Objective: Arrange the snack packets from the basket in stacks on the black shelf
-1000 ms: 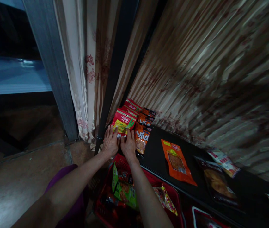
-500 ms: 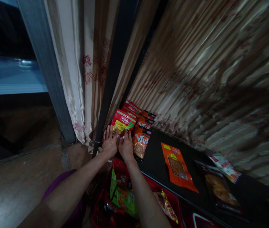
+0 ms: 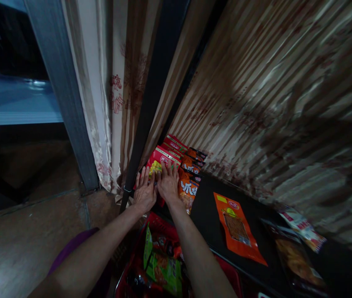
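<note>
Both my hands rest on a stack of red snack packets (image 3: 163, 156) at the left end of a black shelf (image 3: 207, 207). My left hand (image 3: 144, 191) lies flat on the near left edge of the stack, fingers spread. My right hand (image 3: 168, 182) lies flat on top of the front red packet, fingers stretched forward. Right beside my right hand stands a row of orange packets (image 3: 190, 187) with white lettering. Neither hand grips anything.
A flat orange packet (image 3: 236, 225) and darker packets (image 3: 296, 256) lie further right on the shelf. A red basket (image 3: 144, 248) with green and other packets sits below my arms. A black post (image 3: 151, 103), a striped curtain and a grey door frame stand behind.
My right hand has slid forward onto the top of the front red packet, pressing the stack back. My left hand has stayed at the stack's near left edge. The view shifted slightly.
</note>
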Tool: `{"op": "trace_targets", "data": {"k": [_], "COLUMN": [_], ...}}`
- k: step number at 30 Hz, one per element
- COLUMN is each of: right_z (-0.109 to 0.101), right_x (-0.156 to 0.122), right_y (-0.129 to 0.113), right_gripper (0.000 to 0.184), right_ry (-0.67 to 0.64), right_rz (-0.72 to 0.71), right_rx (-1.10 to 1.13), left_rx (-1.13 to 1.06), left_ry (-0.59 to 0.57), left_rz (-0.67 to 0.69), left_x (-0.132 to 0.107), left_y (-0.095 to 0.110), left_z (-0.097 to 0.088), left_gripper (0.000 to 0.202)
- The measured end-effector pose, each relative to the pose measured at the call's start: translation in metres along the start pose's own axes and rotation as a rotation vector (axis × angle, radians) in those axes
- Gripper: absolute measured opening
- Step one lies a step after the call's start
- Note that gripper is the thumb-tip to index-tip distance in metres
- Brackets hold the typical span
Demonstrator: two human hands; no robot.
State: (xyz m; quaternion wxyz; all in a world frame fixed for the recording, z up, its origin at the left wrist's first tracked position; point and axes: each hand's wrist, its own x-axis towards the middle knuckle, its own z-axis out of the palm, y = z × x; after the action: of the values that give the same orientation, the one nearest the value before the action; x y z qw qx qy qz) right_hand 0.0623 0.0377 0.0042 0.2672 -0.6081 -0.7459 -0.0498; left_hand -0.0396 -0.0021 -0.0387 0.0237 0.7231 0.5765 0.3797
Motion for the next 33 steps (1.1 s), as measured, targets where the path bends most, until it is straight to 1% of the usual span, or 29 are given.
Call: {"op": "trace_targets", "data": {"k": [5, 7, 10, 13, 18, 22, 25, 27, 30, 33], "right_z": [0.002, 0.003, 0.007, 0.011, 0.011, 0.01, 0.01, 0.011, 0.013, 0.015], "right_x": [0.025, 0.036, 0.047, 0.052, 0.06, 0.066, 0.069, 0.072, 0.077, 0.082], "right_y": [0.003, 0.003, 0.002, 0.002, 0.003, 0.004, 0.004, 0.002, 0.0, -0.001], "right_gripper": [0.047, 0.047, 0.045, 0.045, 0.048, 0.049, 0.051, 0.053, 0.051, 0.05], "right_ry": [-0.015, -0.056, -0.15, -0.233, -0.306, -0.341, -0.339, -0.335, -0.357, -0.408], "right_rz": [-0.068, -0.081, -0.028, 0.015, 0.023, 0.011, 0.017, -0.024, -0.134, -0.153], "right_rx": [-0.06, -0.086, -0.146, -0.211, -0.277, -0.288, -0.291, -0.287, -0.274, -0.275], "left_rx": [0.001, -0.008, -0.002, 0.022, 0.069, 0.061, 0.044, 0.044, 0.058, 0.072], "left_ry": [0.007, 0.016, 0.021, 0.003, -0.047, -0.051, -0.048, -0.045, -0.052, -0.06], "left_rz": [-0.002, -0.021, -0.039, -0.055, -0.065, -0.071, -0.075, -0.074, -0.081, -0.083], "left_x": [0.001, 0.002, 0.002, 0.002, 0.003, 0.004, 0.005, 0.005, 0.005, 0.005], "left_y": [0.005, 0.007, 0.008, 0.007, 0.008, 0.01, 0.01, 0.01, 0.01, 0.01], "left_z": [0.003, 0.005, 0.007, 0.009, 0.007, 0.005, 0.006, 0.007, 0.007, 0.007], "left_gripper": [0.058, 0.056, 0.056, 0.059, 0.059, 0.062, 0.062, 0.061, 0.057, 0.06]}}
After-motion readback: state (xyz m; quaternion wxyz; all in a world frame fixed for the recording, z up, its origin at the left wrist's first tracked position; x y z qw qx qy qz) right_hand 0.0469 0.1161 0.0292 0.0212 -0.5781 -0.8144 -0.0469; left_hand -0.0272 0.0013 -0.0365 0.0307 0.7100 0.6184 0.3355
